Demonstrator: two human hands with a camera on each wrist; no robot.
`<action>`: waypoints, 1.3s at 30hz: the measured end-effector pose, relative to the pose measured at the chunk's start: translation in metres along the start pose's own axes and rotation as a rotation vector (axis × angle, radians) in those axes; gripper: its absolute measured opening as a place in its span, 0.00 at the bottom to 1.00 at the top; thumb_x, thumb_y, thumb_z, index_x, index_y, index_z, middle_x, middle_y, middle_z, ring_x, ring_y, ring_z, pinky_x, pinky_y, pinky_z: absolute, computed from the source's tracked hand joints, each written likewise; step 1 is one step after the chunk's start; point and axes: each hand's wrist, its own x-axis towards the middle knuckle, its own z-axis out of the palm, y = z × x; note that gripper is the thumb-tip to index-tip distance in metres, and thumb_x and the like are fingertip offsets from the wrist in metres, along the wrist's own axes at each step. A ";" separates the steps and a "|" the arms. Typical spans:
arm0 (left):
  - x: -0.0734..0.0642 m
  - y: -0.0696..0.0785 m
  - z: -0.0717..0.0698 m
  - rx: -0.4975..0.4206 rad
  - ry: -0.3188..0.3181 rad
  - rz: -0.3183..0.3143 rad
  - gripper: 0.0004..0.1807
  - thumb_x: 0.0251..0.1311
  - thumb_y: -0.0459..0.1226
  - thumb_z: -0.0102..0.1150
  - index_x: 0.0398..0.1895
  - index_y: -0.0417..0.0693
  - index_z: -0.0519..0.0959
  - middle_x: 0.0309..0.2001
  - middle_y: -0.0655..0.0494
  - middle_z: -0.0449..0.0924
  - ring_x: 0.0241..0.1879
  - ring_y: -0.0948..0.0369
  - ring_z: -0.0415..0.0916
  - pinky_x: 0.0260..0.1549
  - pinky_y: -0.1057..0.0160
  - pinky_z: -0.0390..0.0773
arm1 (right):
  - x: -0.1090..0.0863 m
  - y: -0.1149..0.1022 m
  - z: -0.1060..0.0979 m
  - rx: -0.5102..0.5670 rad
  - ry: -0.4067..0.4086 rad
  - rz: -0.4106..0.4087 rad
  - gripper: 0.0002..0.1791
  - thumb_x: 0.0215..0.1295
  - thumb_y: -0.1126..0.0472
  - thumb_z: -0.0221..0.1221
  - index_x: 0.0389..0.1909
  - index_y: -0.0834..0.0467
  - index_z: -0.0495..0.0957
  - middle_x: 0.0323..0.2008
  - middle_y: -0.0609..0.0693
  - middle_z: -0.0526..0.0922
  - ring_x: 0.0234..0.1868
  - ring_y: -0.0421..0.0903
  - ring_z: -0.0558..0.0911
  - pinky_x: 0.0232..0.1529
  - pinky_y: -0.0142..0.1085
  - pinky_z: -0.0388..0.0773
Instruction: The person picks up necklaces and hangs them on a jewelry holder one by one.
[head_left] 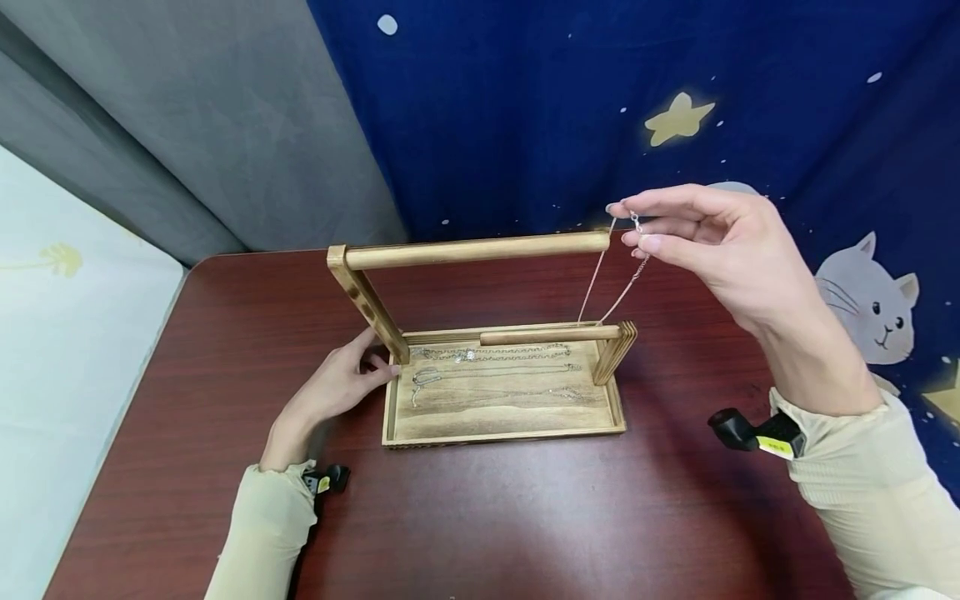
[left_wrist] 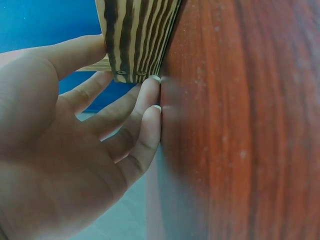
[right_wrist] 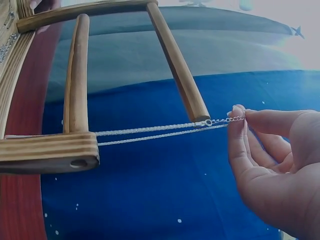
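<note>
My right hand is raised at the right, thumb and fingertips pinching the end of a thin silver chain necklace. Two strands run down from it toward the lower rod of a wooden jewelry stand, their far ends hidden behind that rod and the right post. Close to the fingertips is the free end of the upper rod. At the stand's left end, my left hand grips the base by the tall post, thumb at the near side, fingers around the striped wood.
Several fine chains lie in rows in the stand's shallow tray. The stand sits on a dark red wooden table. Behind it hang a grey curtain and a blue star-patterned curtain.
</note>
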 end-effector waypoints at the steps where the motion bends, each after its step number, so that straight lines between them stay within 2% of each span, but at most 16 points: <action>1: 0.000 0.000 0.000 0.005 0.003 0.002 0.23 0.67 0.42 0.62 0.63 0.58 0.69 0.37 0.56 0.79 0.34 0.60 0.74 0.37 0.62 0.72 | 0.001 0.001 0.001 0.000 -0.004 -0.003 0.19 0.60 0.80 0.62 0.54 0.74 0.78 0.50 0.61 0.84 0.42 0.49 0.86 0.43 0.32 0.80; 10: -0.001 0.000 0.000 -0.001 0.000 -0.022 0.24 0.67 0.43 0.63 0.64 0.58 0.69 0.37 0.56 0.80 0.35 0.60 0.76 0.37 0.60 0.73 | 0.010 0.003 0.013 0.033 -0.020 0.013 0.19 0.61 0.79 0.62 0.54 0.71 0.79 0.51 0.59 0.84 0.43 0.49 0.87 0.46 0.33 0.80; 20: 0.000 0.001 0.000 -0.005 -0.004 -0.025 0.22 0.67 0.43 0.62 0.62 0.58 0.70 0.35 0.56 0.78 0.34 0.60 0.75 0.37 0.60 0.72 | 0.014 0.003 0.027 0.019 -0.019 0.023 0.17 0.60 0.77 0.64 0.51 0.70 0.81 0.49 0.59 0.85 0.42 0.49 0.87 0.41 0.33 0.81; 33: 0.000 0.001 0.001 -0.036 -0.018 -0.029 0.24 0.67 0.43 0.63 0.64 0.59 0.69 0.40 0.55 0.80 0.37 0.60 0.76 0.39 0.61 0.74 | 0.020 0.005 0.050 -0.006 -0.090 0.001 0.18 0.62 0.76 0.63 0.54 0.66 0.81 0.53 0.58 0.83 0.47 0.51 0.86 0.45 0.37 0.81; 39: 0.000 -0.001 0.000 -0.023 -0.014 -0.021 0.24 0.67 0.43 0.62 0.64 0.58 0.68 0.38 0.55 0.79 0.35 0.59 0.75 0.37 0.61 0.73 | 0.025 0.003 0.061 -0.030 -0.111 0.008 0.19 0.62 0.75 0.64 0.55 0.65 0.80 0.54 0.57 0.83 0.48 0.51 0.85 0.46 0.36 0.80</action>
